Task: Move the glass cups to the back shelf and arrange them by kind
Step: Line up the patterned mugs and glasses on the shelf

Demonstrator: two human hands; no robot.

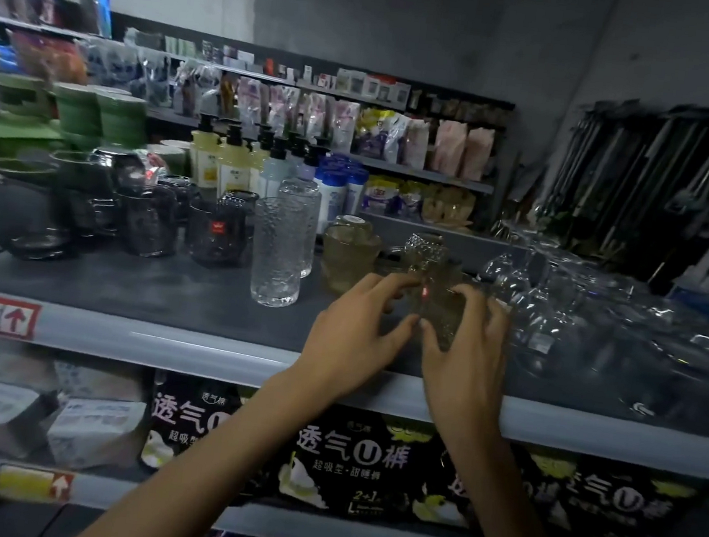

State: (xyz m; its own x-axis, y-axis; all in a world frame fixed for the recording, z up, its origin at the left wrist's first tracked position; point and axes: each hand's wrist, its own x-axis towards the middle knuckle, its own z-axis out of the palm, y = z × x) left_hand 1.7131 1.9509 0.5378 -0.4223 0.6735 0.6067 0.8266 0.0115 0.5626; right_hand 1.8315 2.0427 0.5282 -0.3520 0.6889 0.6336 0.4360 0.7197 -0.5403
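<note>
Bare shelf strip (123, 287) left of tall glass (277, 256); stemware (558, 307) close on right

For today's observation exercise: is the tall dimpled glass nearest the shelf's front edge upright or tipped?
Upright: the tall dimpled glass stands with its base flat on the shelf, rim uppermost.

The grey shelf (161, 340) holds a pot (22, 207) and dark mugs (216, 232) at its left. Clear tumblers (278, 251) stand mid-shelf, amber cups (347, 254) beside them, wine glasses (558, 307) at the right.
</note>
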